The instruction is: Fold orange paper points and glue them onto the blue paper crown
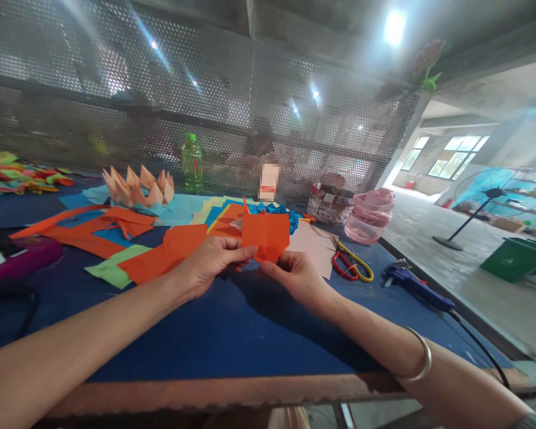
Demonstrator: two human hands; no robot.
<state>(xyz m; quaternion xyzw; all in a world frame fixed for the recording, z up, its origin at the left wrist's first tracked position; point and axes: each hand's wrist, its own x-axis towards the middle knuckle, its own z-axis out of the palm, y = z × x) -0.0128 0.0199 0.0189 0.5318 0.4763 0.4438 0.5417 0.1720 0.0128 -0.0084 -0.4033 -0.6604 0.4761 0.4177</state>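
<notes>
At the near edge, the blue-topped table [196, 351] shows a worn brown rim, and a silver-coloured round bangle [425, 351] sits on the right forearm. The left hand [221, 257] is closed in a pinch on the lower left of a creased, roughly square piece of orange paper [265, 232]; the right hand [295, 271] pinches its lower right edge between thumb and fingers. The piece is held upright at the middle of the table, its shadow falling on the blue surface. To the right lies a blue glue gun [422, 290] with a black cord; just left of it and slightly farther are scissors with red and yellow handles [352, 250]. At the left edge is a glossy purple tool [31, 259], partly out of view. A light green paper sheet [107, 268] lies partly under orange sheets left of the hands. Farther right stands a pink translucent plastic jar [370, 217]; farther left, a peach paper ring of pointed petals [138, 189]. Beyond it stands a green plastic bottle [192, 164], before a grey perforated metal screen [277, 77].
</notes>
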